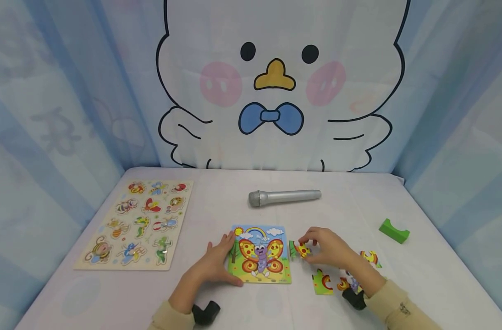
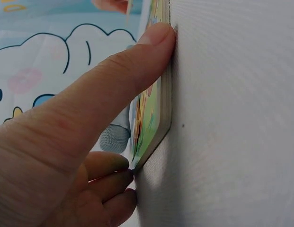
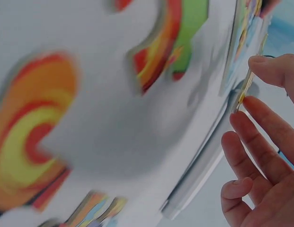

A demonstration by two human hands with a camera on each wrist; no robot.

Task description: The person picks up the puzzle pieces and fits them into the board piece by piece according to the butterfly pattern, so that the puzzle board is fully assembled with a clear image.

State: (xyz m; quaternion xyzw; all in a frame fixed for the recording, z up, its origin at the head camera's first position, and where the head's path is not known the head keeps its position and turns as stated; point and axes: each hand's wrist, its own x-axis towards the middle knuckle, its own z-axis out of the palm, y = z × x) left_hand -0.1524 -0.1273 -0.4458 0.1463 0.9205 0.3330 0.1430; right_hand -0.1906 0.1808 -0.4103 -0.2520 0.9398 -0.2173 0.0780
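A square butterfly puzzle board (image 1: 261, 254) lies flat on the table. My left hand (image 1: 215, 261) rests along its left side, with the thumb at the near edge and the fingers spread by the far-left corner; in the left wrist view the straight thumb (image 2: 123, 71) presses against the board's side. Just right of the board, my right hand (image 1: 329, 247) pinches a green, yellow and red puzzle piece (image 1: 293, 250) between thumb and fingers. The right wrist view shows that piece (image 3: 245, 90) nearly edge-on, raised off the table, the other fingers loosely bent.
Loose pieces lie near the right forearm: a green one (image 1: 322, 282), an orange one (image 1: 343, 284) and a yellow-red one (image 1: 370, 258). A silver microphone (image 1: 285, 197) lies behind the board. A green block (image 1: 394, 231) sits at right, an insect puzzle board (image 1: 135, 224) at left.
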